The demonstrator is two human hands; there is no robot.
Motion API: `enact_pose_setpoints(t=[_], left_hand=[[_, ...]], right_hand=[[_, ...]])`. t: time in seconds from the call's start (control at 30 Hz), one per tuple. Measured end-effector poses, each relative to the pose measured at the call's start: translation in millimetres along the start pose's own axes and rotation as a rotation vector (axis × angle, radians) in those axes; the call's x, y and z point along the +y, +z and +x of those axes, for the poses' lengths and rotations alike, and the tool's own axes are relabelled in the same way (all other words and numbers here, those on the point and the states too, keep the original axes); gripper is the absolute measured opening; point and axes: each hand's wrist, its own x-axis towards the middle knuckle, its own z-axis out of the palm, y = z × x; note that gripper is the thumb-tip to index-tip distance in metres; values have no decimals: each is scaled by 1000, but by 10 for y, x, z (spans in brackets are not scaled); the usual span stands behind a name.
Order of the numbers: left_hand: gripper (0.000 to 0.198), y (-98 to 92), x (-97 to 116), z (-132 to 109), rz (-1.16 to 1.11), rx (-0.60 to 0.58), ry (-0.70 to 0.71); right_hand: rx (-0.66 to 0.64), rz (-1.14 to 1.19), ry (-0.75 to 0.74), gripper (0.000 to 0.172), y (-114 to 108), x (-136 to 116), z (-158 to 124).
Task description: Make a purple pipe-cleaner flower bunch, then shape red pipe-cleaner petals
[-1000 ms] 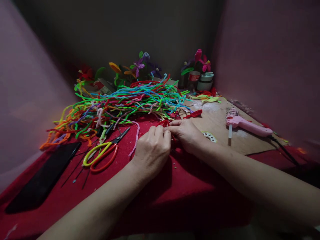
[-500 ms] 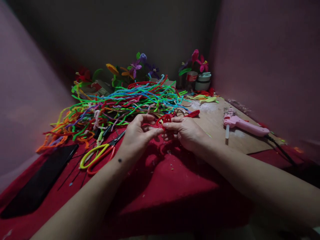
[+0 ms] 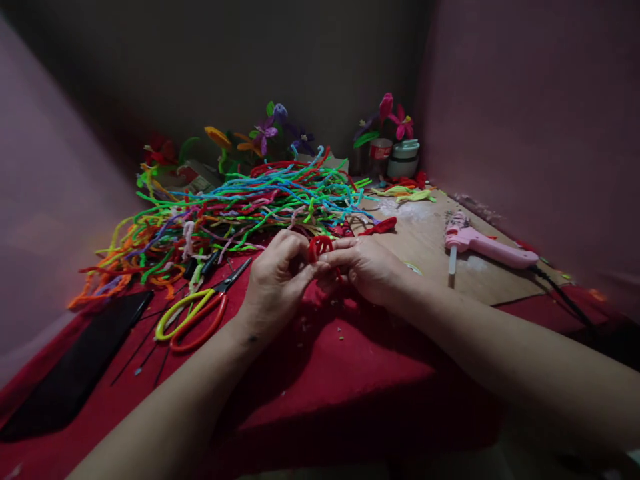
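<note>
- Left hand (image 3: 277, 280) and right hand (image 3: 371, 267) meet fingertip to fingertip over the red cloth (image 3: 350, 380). Both pinch the red pipe cleaner (image 3: 320, 245), and its small loop stands up between the two sets of fingers.
- What changes against half a second back?
- Left fingers are stretched out toward the right hand then. Now they curl back into a tight pinch at the loop. A second back the left hand lies knuckles-up over the piece and hides most of it. Right hand barely shifts across all three.
- And the loop itself?
- Looks narrower now than half a second back, but it's small and dim. Can't call it for certain.
- Meaning for the work?
- Reads as a regrip. The left hand lets go and takes a new bite while the right anchors. Shaping of the red piece looks mid-way, and it never leaves the hands.
- Anything else moved?
- No. Pipe cleaner pile (image 3: 240, 200) sits at 11 o'clock from the hands, near but not touching. Scissors (image 3: 193, 313) are at 8 o'clock, blades pointing toward the left hand. Pink glue gun (image 3: 487, 247) lies at 3 o'clock on the wooden board (image 3: 430, 257), well apart. A loose red piece (image 3: 380, 227) lies at 1 o'clock, just beyond the right hand and untouched. Pipe cleaner flowers (image 3: 267, 130) stand at 12 o'clock by the back wall.
</note>
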Motion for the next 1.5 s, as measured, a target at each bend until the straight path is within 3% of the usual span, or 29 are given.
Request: enact_pose_setpoints(t=[0.1, 0.17, 0.3, 0.37, 0.5, 0.77, 0.9, 1.07, 1.23, 1.37, 1.5], left_hand=[[14, -38, 10, 13, -99, -239, -94], [16, -51, -11, 4, -96, -324, -111], [17, -48, -72, -27, 98, -253, -22], [15, -52, -78, -23, 65, -280, -36], [14, -88, -38, 10, -149, -374, -123], [36, -83, 29, 31, -336, -430, -381], [27, -74, 37, 41, -309, -507, -497], [3, -117, 42, 68, -220, -541, -537], [12, -134, 11, 60, -226, -611, -554], [8, -154, -6, 64, -266, -648, -581], [8, -192, -29, 64, -500, -721, -633]], right_hand=[[-28, -57, 12, 9, -23, -8, 0], [-17, -93, 29, 8, -35, -17, -1], [-7, -114, 29, 6, -51, -34, 11], [-9, -95, -33, 8, -56, -40, 21], [41, -72, -74, 8, -49, -39, 28], [62, 47, -92, 3, -47, -13, 66], [113, 37, -119, 5, -62, -37, 77], [113, -16, -166, 8, -61, -56, 54], [27, -38, -184, 13, -37, -65, 19], [53, -84, -175, 19, -9, -72, -14], [92, -92, -200, 18, 6, -71, -26]])
